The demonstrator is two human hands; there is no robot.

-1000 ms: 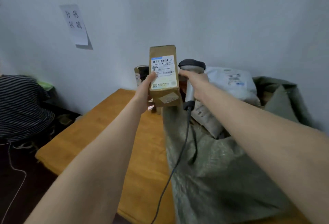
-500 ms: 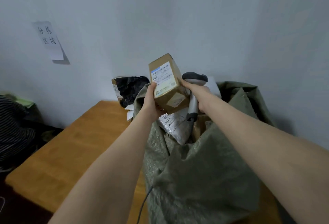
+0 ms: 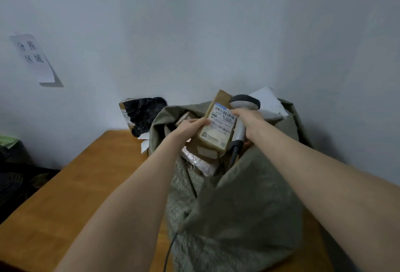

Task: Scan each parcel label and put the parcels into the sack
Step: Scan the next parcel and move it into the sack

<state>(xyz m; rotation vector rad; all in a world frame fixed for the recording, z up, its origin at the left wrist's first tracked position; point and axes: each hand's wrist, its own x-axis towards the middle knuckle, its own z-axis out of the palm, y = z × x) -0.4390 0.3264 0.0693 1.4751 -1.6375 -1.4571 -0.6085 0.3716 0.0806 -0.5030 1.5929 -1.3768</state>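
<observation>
only one view, a wide-angle cam worn on the head, tilted forward and down, close up on the sack (image 3: pixel 244 206) just right of centre. wall (image 3: pixel 194 22) fills the frame behind the sack, table (image 3: pixel 75 196) runs off to the left of it

Wooden table (image 3: pixel 86 185) bears green sack (image 3: pixel 238 217), black-wrapped parcel (image 3: pixel 145 113) at wall.
</observation>
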